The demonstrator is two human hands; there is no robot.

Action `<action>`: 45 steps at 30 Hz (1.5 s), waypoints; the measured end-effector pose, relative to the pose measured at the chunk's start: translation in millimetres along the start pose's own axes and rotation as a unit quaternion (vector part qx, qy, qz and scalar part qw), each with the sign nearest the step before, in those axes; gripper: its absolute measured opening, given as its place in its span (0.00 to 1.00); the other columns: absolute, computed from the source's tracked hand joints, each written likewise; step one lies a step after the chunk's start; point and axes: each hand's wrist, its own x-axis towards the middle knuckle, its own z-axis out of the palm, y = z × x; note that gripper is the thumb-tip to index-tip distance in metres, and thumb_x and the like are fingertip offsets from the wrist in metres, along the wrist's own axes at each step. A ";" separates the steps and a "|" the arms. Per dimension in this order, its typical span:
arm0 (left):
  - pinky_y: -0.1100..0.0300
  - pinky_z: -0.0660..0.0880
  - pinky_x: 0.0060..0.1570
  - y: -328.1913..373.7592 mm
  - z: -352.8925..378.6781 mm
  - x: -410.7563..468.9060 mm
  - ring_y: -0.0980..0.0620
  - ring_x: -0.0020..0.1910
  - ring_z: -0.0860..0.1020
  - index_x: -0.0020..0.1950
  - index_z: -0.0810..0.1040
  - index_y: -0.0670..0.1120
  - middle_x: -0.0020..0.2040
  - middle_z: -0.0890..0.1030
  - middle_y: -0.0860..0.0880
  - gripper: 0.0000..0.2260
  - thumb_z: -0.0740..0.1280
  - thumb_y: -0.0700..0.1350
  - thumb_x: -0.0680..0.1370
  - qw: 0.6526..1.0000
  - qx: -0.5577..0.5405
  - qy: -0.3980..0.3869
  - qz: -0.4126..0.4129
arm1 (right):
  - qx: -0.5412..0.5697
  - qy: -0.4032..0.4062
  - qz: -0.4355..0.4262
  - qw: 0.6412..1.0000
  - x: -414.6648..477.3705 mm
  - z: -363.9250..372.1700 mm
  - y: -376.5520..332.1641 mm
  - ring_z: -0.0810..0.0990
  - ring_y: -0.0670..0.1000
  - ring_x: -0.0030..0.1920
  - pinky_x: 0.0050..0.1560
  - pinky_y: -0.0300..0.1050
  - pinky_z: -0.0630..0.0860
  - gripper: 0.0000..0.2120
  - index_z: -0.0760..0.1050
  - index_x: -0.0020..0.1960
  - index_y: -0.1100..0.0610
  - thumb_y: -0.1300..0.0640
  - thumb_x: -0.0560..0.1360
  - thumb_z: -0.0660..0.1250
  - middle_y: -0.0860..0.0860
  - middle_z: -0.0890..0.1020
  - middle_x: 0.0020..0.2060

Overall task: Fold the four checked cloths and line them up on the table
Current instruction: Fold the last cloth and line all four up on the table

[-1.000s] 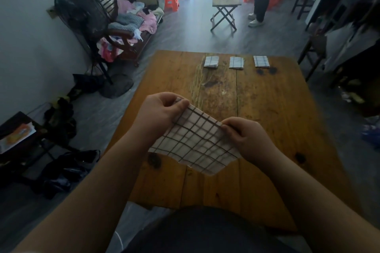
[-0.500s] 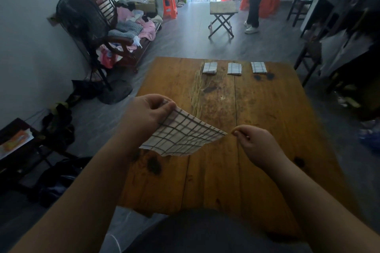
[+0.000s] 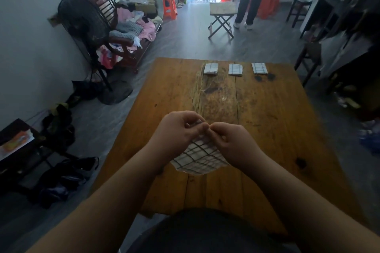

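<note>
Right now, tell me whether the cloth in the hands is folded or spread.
Partly folded: the left hand and right hand pinch its top together, and the cloth hangs doubled above the table.

Hands [image 3: 203, 135] now together, cloth [image 3: 198, 157] doubled

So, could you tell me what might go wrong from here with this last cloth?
1. Both hands, left and right, pinch the checked cloth in mid-air while its lower part hangs loose, so the fold could end up uneven.
2. The three folded cloths sit evenly spaced along the far edge of the table; the fourth could land out of line or nudge them.
</note>
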 end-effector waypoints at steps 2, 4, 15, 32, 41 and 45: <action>0.61 0.77 0.43 -2.7 -2.1 -0.7 0.62 0.42 0.80 0.45 0.83 0.57 0.40 0.83 0.58 0.04 0.70 0.50 0.78 1.000 -0.008 0.008 -0.007 | -0.004 -0.003 0.001 1.000 -1.3 0.4 2.2 0.80 0.40 0.42 0.41 0.39 0.78 0.09 0.80 0.49 0.48 0.49 0.81 0.62 0.42 0.82 0.39; 0.58 0.78 0.46 -4.4 -6.9 -1.7 0.60 0.44 0.80 0.46 0.84 0.55 0.41 0.83 0.57 0.03 0.71 0.49 0.78 0.999 -0.024 0.025 -0.017 | 0.004 -0.008 0.010 1.000 -4.1 0.5 5.6 0.80 0.40 0.43 0.43 0.41 0.80 0.09 0.81 0.50 0.47 0.49 0.81 0.62 0.42 0.82 0.40; 0.51 0.80 0.49 -16.8 -65.8 -0.7 0.58 0.43 0.83 0.46 0.84 0.54 0.42 0.85 0.56 0.04 0.70 0.49 0.79 0.974 -0.122 0.181 -0.068 | -0.013 0.032 0.064 0.997 -23.2 -13.5 36.3 0.81 0.39 0.44 0.47 0.43 0.81 0.08 0.80 0.51 0.45 0.54 0.82 0.63 0.40 0.82 0.42; 0.64 0.73 0.43 -1.6 -47.3 -0.5 0.62 0.43 0.79 0.47 0.84 0.54 0.42 0.83 0.57 0.03 0.70 0.47 0.79 0.999 0.002 0.036 -0.007 | -0.005 0.029 -0.014 0.999 -11.7 -6.4 7.2 0.72 0.40 0.64 0.63 0.41 0.71 0.16 0.76 0.65 0.45 0.49 0.78 0.67 0.35 0.76 0.60; 0.54 0.78 0.50 -15.9 -53.5 0.9 0.57 0.47 0.81 0.47 0.85 0.53 0.43 0.84 0.56 0.04 0.70 0.47 0.79 0.992 -0.050 0.111 -0.032 | 0.038 -0.011 -0.008 0.999 -17.7 -4.6 -7.5 0.79 0.37 0.49 0.48 0.36 0.78 0.05 0.79 0.51 0.43 0.52 0.79 0.66 0.38 0.82 0.45; 0.60 0.75 0.52 -29.1 -40.2 8.6 0.57 0.55 0.78 0.60 0.80 0.53 0.55 0.81 0.57 0.11 0.70 0.51 0.79 0.992 -0.028 0.098 -0.073 | 0.092 -0.025 -0.004 0.995 -20.9 -3.4 -15.4 0.82 0.39 0.49 0.49 0.39 0.81 0.05 0.81 0.51 0.46 0.54 0.79 0.67 0.40 0.84 0.45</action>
